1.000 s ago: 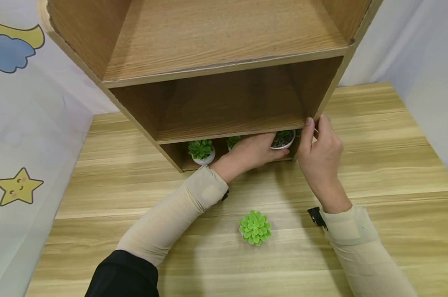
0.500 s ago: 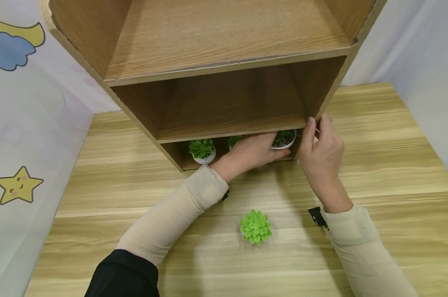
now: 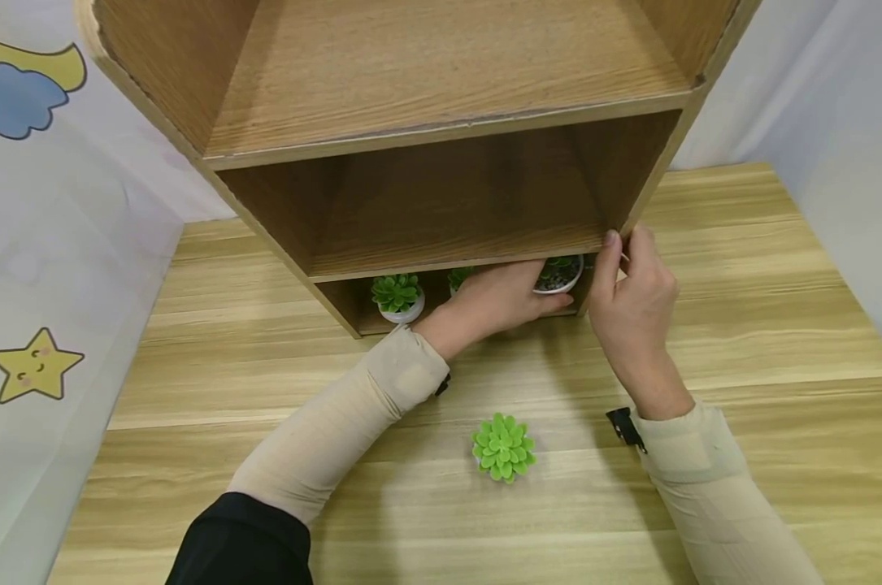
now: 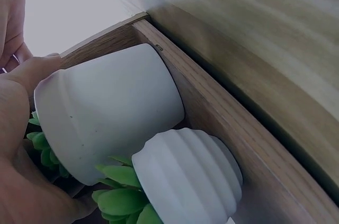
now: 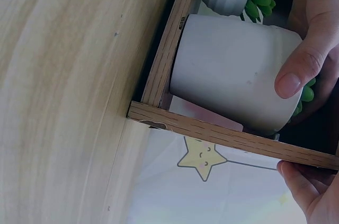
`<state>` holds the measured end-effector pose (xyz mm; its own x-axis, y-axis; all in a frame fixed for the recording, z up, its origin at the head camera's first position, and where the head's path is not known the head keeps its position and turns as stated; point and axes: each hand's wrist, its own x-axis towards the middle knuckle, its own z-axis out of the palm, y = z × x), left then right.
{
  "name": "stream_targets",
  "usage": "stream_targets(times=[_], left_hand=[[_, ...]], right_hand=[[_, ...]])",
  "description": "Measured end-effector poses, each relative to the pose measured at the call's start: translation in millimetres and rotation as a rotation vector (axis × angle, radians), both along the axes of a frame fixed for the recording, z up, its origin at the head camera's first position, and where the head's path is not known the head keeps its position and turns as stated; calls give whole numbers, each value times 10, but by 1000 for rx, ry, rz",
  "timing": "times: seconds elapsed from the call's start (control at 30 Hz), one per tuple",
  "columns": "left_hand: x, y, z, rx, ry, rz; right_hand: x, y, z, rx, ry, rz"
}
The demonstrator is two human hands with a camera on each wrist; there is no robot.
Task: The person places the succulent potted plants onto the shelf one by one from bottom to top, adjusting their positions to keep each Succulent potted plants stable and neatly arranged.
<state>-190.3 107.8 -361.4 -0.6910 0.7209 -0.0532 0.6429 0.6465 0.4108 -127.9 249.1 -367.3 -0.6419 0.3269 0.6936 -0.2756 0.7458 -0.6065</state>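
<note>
In the head view, my left hand point(image 3: 510, 296) reaches into the lowest compartment of a wooden shelf unit point(image 3: 455, 130). It grips a potted succulent at the right end by the rim of its large smooth white pot point(image 4: 111, 107), thumb in front; the other fingers are partly hidden. My right hand point(image 3: 634, 305) holds the front edge of the right side panel point(image 3: 656, 175), fingers against its outer face. Next to the big pot is a smaller ribbed white pot point(image 4: 190, 181) with green leaves, mostly hidden by my left hand in the head view.
Another succulent in a white pot point(image 3: 400, 301) stands at the left end of the lowest compartment. A bright green succulent point(image 3: 503, 448) stands on the wood-grain table point(image 3: 214, 455) in front of the shelf. Pale curtains with cartoon prints point(image 3: 38, 366) hang at the left and behind.
</note>
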Motion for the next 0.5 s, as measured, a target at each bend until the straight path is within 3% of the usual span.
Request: stream_targets(times=[0.27, 0.5], left_hand=[[9, -11, 1, 23, 75, -25], [24, -22, 5, 41, 65, -36]], right_hand=[[0, -3, 2, -3, 3, -5], [6, -8, 9, -3, 9, -5]])
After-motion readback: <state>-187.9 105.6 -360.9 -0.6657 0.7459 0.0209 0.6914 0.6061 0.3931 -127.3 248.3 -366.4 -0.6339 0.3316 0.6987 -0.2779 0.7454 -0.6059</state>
